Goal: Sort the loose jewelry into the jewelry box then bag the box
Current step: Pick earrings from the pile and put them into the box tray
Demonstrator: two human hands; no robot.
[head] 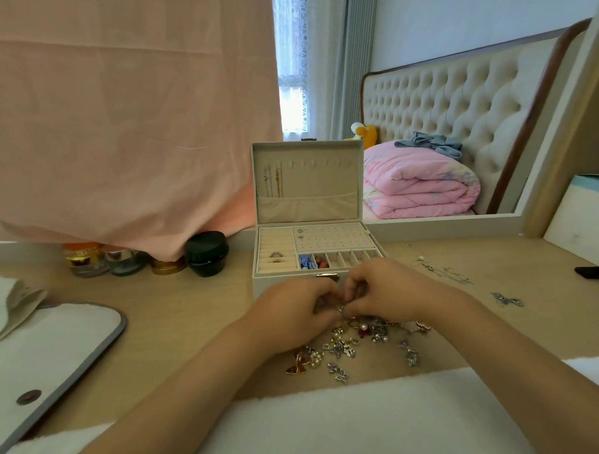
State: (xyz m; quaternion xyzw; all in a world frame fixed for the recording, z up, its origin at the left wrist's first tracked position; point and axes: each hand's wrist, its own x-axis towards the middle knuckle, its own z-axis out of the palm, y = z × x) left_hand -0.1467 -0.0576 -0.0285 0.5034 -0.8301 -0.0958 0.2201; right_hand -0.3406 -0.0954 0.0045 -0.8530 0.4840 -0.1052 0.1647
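Our left hand and right hand were together over the table. The fingers of both curled in and met on a small silvery piece, pinched between them; what kind of piece it was we could not tell. The hands sat over the far edge of the pile, which lay spread on the near side, towards us.

The box stood straight ahead, just beyond the knuckles, lid up. Its long side ran left to right across our line of reach. So we judged the coming move to be a short one, forward and up over the front wall, not sideways.

The right hand sat a little farther forward, nearer the small compartments and the earring panel. The left was nearer the ring rolls at the box's left side, where two rings already sat. Which hand should carry the piece depended on what it was. The bag lay well off to the left, untouched.
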